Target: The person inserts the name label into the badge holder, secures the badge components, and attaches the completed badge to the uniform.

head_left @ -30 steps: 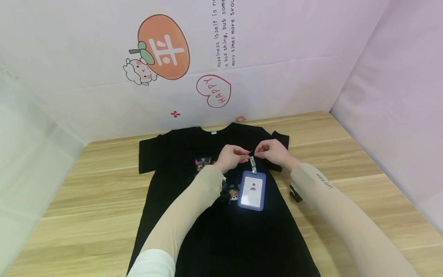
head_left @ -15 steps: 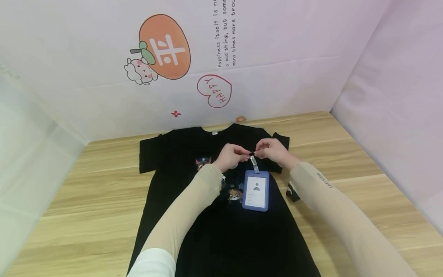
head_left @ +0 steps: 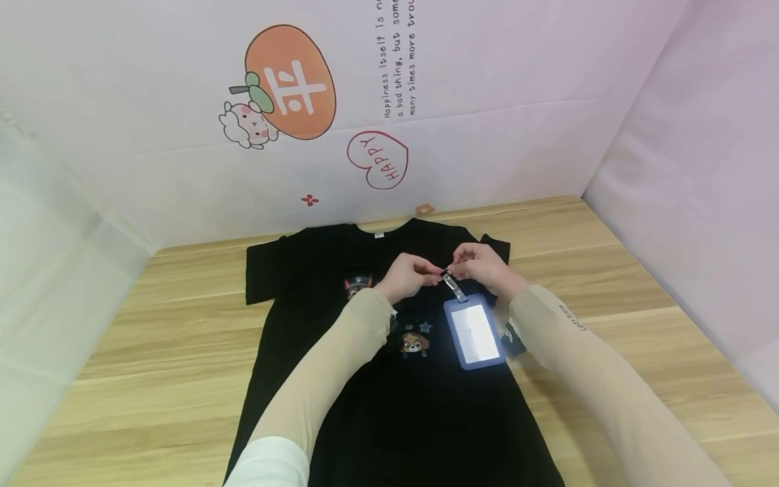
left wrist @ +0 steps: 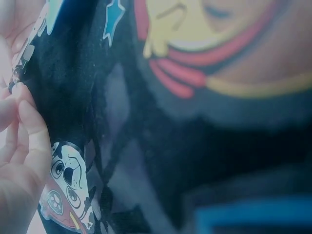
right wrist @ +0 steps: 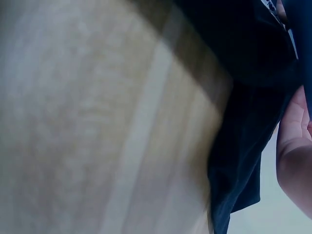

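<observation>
A black T-shirt [head_left: 389, 412] with cartoon-dog prints lies spread out, neckline away from me. Over its right chest, my left hand [head_left: 404, 279] pinches a small bit of the black cloth between thumb and fingertips. Right beside it, my right hand [head_left: 481, 267] pinches the top of a metal badge clip [head_left: 450, 281]. From the clip's strap hangs a blue badge holder [head_left: 450, 318], tilted, its white card washed out by glare. The left wrist view shows the left hand [left wrist: 22, 146] at the clip's end. The exact contact is covered by fingertips.
The T-shirt rests on a wood-grain table [head_left: 152, 372] that meets a printed white backdrop [head_left: 487, 135] behind and on the right. The right sleeve [head_left: 498, 249] is folded near the right hand. A dark wrist device [head_left: 512, 341] sits under the right forearm.
The badge holder has swung to the right and tilted, uncovering more of the dog print. Its clip strap has slanted with it. Both hands stay nearly in place.
</observation>
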Motion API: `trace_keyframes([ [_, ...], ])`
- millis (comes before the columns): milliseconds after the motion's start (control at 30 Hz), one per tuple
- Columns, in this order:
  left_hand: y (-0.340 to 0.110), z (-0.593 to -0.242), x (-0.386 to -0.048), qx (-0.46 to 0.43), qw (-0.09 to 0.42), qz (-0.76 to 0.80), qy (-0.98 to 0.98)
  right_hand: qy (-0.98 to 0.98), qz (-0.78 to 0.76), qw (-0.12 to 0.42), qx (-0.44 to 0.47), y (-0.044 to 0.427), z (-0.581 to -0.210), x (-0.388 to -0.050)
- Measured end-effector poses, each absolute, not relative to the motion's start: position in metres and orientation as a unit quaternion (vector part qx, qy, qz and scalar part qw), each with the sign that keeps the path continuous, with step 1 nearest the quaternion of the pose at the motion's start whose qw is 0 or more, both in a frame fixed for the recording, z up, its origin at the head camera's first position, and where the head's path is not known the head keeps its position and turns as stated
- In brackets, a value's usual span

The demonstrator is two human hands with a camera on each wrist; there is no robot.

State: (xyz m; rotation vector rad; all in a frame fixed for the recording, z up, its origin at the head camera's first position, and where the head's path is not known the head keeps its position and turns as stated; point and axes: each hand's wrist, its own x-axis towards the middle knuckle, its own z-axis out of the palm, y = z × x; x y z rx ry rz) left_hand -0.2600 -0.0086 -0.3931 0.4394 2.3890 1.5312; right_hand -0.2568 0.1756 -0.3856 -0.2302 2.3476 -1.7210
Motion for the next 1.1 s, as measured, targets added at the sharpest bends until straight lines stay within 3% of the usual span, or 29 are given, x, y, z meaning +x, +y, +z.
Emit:
trace_keyframes([
  [533, -0.0082, -0.3931, -0.2584, 0.128, 0.155, 0.538, 0.819, 0.8, -0.582, 0.128, -0.074, 0.1751, -0.3864, -0.256],
  [1100, -0.0041, -0.3978, -0.2587, 0.113, 0.13, 0.514, 0.84, 0.752, -0.621, 0.219, -0.03, 0.1799, -0.3874, -0.2543],
])
